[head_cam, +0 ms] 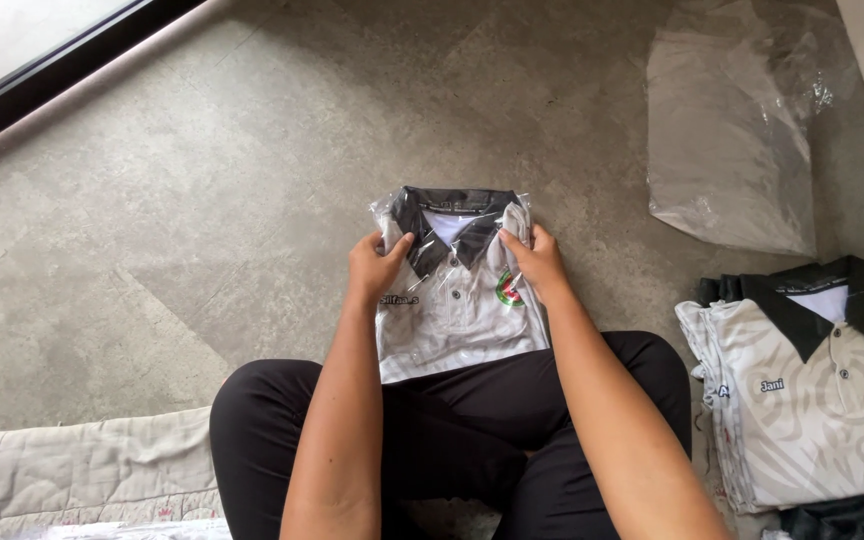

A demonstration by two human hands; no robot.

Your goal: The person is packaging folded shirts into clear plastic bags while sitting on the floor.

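Observation:
A folded white polo shirt with a dark grey collar (457, 300) lies inside a clear plastic bag on the grey floor, its lower edge resting on my black-trousered knees. My left hand (376, 265) grips the bagged shirt at its left shoulder, thumb on top. At the right shoulder my right hand (535, 261) holds it the same way, beside a round red and green badge. Both hands press the plastic against the fabric near the collar.
A stack of similar folded white polo shirts with black collars (812, 390) sits at my right. Empty clear plastic bags (732, 130) lie on the floor farther back on the right. A quilted pale cloth (82, 470) is at lower left; a dark window frame (62, 70) runs along upper left.

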